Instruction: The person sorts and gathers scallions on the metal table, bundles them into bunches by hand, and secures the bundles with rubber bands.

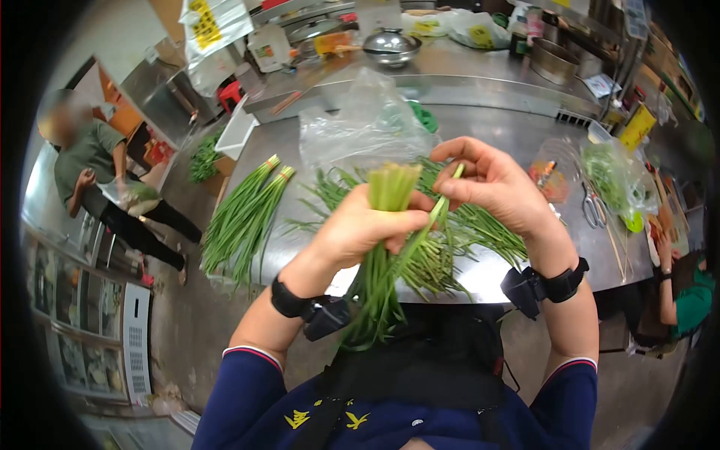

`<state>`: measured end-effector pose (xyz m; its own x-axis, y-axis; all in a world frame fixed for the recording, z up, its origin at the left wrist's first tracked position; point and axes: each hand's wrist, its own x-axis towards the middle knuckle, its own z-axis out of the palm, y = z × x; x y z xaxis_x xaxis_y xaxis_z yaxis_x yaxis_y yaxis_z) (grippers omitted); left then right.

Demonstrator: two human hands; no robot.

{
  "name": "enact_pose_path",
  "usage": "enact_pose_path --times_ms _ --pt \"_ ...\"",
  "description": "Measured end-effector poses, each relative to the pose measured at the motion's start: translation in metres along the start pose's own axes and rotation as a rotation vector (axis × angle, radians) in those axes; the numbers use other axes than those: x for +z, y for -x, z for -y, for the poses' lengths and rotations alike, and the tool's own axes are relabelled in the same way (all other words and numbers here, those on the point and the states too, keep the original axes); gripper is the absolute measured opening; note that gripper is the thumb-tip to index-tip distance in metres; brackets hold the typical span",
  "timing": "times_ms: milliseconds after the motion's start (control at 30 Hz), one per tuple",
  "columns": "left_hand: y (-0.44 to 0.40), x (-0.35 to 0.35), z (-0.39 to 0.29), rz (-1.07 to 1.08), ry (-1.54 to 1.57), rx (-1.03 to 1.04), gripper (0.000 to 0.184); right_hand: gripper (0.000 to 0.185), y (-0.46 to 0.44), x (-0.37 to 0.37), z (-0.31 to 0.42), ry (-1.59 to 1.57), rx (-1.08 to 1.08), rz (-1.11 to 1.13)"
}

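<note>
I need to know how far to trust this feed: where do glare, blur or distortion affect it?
Head view: wide-angle distortion bows the steel table, and the corners fall to black; head view: white glare washes out patches along the table's near edge; head view: pale stem ends of the bundle in the left hand look soft, while the right hand reads fairly clearly.

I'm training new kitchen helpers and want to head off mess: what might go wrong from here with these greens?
The bunch in the left hand shows no visible band, so it may fan out if that grip loosens. The thin green strand pinched by the right hand might tear if pulled hard. Loose stalks lie near the table's front edge, so a careless brush could knock some to the floor.
</note>
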<state>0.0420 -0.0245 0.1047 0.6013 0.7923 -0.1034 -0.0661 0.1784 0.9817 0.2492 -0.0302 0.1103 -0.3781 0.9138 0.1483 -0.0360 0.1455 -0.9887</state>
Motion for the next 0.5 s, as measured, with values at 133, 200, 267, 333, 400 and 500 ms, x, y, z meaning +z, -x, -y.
enact_pose_path --times_ms 133,200,267,333,400,500 --pt "0.008 -0.012 0.02 -0.066 -0.033 0.065 0.017 0.046 -0.004 0.026 -0.013 -0.055 -0.02 -0.01" --pt "0.012 -0.017 0.025 -0.109 -0.044 0.072 0.016 0.051 -0.003 0.033 -0.016 -0.026 0.001 -0.043" --pt "0.019 -0.02 0.03 -0.167 -0.153 0.06 0.016 0.053 -0.002 0.04 -0.016 0.158 0.0 -0.113" --pt "0.026 -0.023 0.032 -0.179 -0.165 0.016 0.017 0.054 -0.005 0.041 -0.016 0.163 -0.006 -0.162" --pt "0.031 -0.028 0.034 -0.187 -0.179 -0.024 0.017 0.054 -0.008 0.033 -0.016 -0.009 -0.012 -0.203" --pt "0.035 -0.042 0.041 -0.171 -0.124 -0.051 0.019 0.042 -0.009 0.013 -0.037 -0.012 -0.068 -0.278"
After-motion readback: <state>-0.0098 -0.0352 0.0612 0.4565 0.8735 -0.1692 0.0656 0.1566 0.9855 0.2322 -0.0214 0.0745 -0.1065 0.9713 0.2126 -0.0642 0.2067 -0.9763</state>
